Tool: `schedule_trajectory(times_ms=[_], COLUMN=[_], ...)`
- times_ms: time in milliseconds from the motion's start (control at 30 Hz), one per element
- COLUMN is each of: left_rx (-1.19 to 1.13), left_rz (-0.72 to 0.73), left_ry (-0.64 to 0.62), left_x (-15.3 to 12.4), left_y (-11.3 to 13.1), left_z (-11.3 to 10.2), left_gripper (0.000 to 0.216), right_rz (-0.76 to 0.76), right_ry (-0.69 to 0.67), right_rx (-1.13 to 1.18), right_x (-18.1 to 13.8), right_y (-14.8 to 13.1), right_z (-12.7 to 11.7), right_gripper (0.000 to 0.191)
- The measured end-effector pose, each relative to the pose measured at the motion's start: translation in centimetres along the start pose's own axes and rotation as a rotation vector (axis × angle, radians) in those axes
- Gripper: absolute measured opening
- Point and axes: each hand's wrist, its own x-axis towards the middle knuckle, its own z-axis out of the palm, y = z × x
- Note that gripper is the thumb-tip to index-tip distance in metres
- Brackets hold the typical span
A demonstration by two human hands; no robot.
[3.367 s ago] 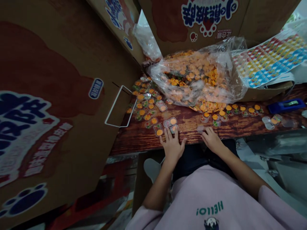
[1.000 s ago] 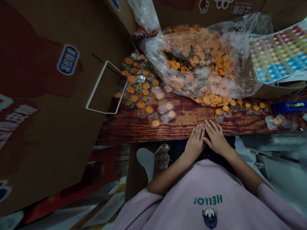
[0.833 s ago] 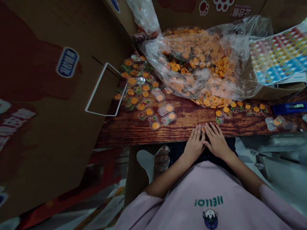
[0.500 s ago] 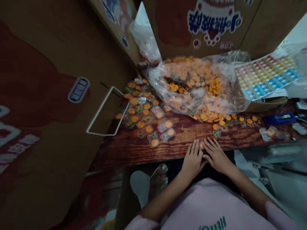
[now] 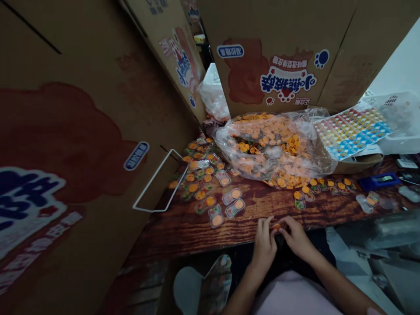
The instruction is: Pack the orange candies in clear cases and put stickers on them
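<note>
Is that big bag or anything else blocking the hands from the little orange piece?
No, nothing visible is in the way: the left hand and right hand hold the orange piece between their fingertips. The big bag lies farther back on the table, clear of both hands.

Wood-grained table (image 5: 262, 203) — clear bag (image 5: 272, 151), orange-dotted packets (image 5: 235, 208), blue object (image 5: 379, 180).

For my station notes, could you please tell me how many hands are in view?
2: left hand and right hand, side by side at the front edge of the table, with an orange piece between them. No others show, though cardboard boxes could hide some.
</note>
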Motion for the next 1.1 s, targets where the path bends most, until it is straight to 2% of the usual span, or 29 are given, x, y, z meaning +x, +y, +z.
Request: schedule_trajectory(times_ms=[67, 167, 367, 533, 600, 700, 833, 900, 967, 1033, 1100], left_rx=[-0.092, -0.199, -0.397, -0.424, -0.387, -0.259, 0.011, 0.162, 0.307, 0.417, 0.472], left_rz=[-0.041, -0.107, -0.285, -0.250, -0.215, -0.158, -0.116, -0.118, -0.157, -0.206, -0.191], left_ry=[0.029, 0.088, 0.106, 0.227, 0.224, 0.225, 0.260, 0.281, 0.323, 0.370, 0.390], left_x=[0.3, 0.8, 1.7, 3.0, 3.5, 3.8, 3.6, 4.1, 5.4, 7.5, 10.0], left_y=[0.1, 0.5, 1.5, 1.0, 0.6, 0.1, -0.7, -1.2, -2.0, -3.0, -4.2], left_z=[-0.4, -0.9, -1.7, -2.7, -3.2, -3.8, -4.1, -4.6, -5.7, -7.5, -9.5], left_gripper=[0.028, 0.017, 0.047, 0.053, 0.052, 0.049, 0.042, 0.037, 0.031, 0.027, 0.026], right_rz=[0.024, 0.039, -0.131, -0.102, -0.117, -0.193, -0.219, -0.254, -0.307, -0.326, -0.305], right_ry=[-0.136, -0.198, -0.167, -0.318, -0.366, -0.370, -0.416, -0.452, -0.354, -0.085, 0.175], right_rx=[0.056, 0.115, 0.096, 0.194, 0.183, 0.102, 0.085, 0.068, -0.018, -0.192, -0.469], right_x=[0.2, 0.2, 0.8, 3.4, 4.5, 5.1, 5.3, 6.3, 8.7, 12.3, 16.4], right_y=[-0.9, -2.5, -5.0, -6.2, -6.6, -7.0, -6.9, -7.1, -7.7, -8.7, -9.7], right_z=[-1.0, -1.7, -0.5, -0.3, -0.3, 0.4, 1.4, 0.8, -1.2, -4.3, -8.1], right_gripper=[0.016, 0.015, 0.016, 0.011, 0.006, 0.005, 0.010, 0.015, 0.023, 0.024, 0.025])
